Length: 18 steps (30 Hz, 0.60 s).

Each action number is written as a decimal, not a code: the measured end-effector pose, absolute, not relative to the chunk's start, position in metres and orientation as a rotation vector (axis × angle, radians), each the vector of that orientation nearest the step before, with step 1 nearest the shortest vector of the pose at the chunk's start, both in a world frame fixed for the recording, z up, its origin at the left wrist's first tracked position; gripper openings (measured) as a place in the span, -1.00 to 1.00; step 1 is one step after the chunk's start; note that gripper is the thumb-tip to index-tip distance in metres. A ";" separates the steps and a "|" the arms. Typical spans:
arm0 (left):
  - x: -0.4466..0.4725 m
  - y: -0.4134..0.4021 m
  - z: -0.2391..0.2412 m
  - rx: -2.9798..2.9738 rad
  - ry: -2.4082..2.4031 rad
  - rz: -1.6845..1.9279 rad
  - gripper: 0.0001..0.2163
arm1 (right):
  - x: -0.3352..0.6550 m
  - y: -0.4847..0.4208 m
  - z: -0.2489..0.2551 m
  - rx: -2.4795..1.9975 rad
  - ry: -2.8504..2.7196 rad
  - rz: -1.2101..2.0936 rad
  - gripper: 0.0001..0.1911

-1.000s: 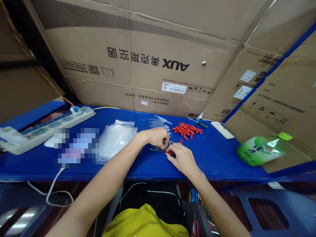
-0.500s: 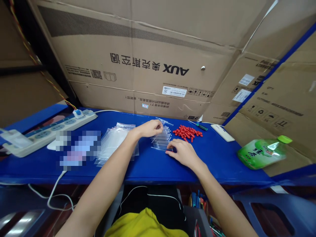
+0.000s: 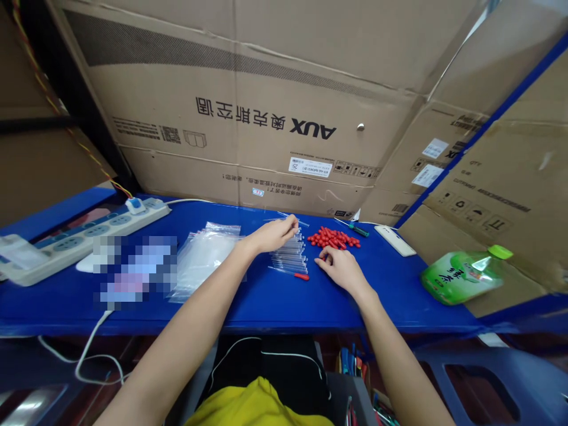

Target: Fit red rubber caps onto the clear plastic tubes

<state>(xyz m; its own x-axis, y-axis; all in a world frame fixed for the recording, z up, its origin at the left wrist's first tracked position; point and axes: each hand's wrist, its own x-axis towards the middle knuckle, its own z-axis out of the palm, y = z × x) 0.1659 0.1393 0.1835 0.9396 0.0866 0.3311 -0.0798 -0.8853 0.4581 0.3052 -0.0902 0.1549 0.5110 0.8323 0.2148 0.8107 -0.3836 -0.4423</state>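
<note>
- The left hand [image 3: 276, 234] reaches across the far part of a row of clear tubes [image 3: 289, 258], its fingers drawn together above them; whether they grasp a tube is too small to tell.
- The right hand [image 3: 341, 264] is at the near edge of the pile of red caps [image 3: 333, 238], its fingers curled toward the left. A bit of red shows beside the fingertips, but whether they grip it cannot be made out.
- The clear tubes lie side by side in the middle of the worktop [image 3: 266, 302], pointing left to right, between the plastic bags and the right hand.
- At the near end of that row, a single red cap [image 3: 302, 276] meets the right end of the nearest tube.
- The pile of red caps is to the right of the tubes' far part.
- Left of the tubes lies a stack of clear plastic bags [image 3: 202, 266], partly behind the left forearm.
- A green-handled screwdriver [image 3: 358, 231] lies just beyond the pile's right side, with a white slab [image 3: 394, 240] to its right.
- Farther right, a green bottle [image 3: 459, 277] lies on its side.
- On the left sits a white power strip [image 3: 91, 235].
</note>
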 end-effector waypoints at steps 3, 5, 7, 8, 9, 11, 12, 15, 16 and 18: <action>0.169 0.144 0.179 2.639 0.051 0.507 -0.76 | 0.308 -0.083 0.160 -2.142 -1.405 0.071 -0.97; 0.171 0.147 0.177 2.649 0.065 0.552 -0.72 | 0.311 -0.072 0.171 -2.012 -1.387 0.079 -0.89; 0.171 0.148 0.178 2.659 0.089 0.614 -0.70 | 0.314 -0.054 0.187 -1.857 -1.313 0.090 -0.68; 0.171 0.149 0.179 2.664 0.124 0.646 -0.70 | 0.316 -0.043 0.195 -1.789 -1.275 0.081 -0.68; 0.170 0.149 0.179 2.668 0.174 0.673 -0.70 | 0.317 -0.030 0.201 -1.736 -1.255 0.058 -0.75; 0.168 0.149 0.181 2.663 0.303 0.709 -0.68 | 0.318 -0.005 0.209 -1.656 -1.233 0.028 -0.82; 0.167 0.150 0.181 2.651 0.362 0.721 -0.67 | 0.317 0.006 0.209 -1.615 -1.204 0.017 -0.81; 0.166 0.152 0.178 2.582 0.442 0.767 -0.65 | 0.314 0.027 0.198 -1.560 -1.112 -0.017 -0.76; 0.167 0.153 0.177 2.560 0.445 0.781 -0.65 | 0.312 0.030 0.192 -1.548 -1.093 -0.026 -0.75; 0.169 0.154 0.175 2.531 0.425 0.792 -0.65 | 0.308 0.031 0.182 -1.520 -1.076 -0.027 -0.73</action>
<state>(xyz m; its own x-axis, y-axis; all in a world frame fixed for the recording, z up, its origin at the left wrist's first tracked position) 0.1686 0.1538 0.1754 0.7873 0.4127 0.4581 0.1530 -0.8505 0.5033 0.3084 0.0306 0.1816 0.5698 0.5931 0.5688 0.6213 0.1422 -0.7706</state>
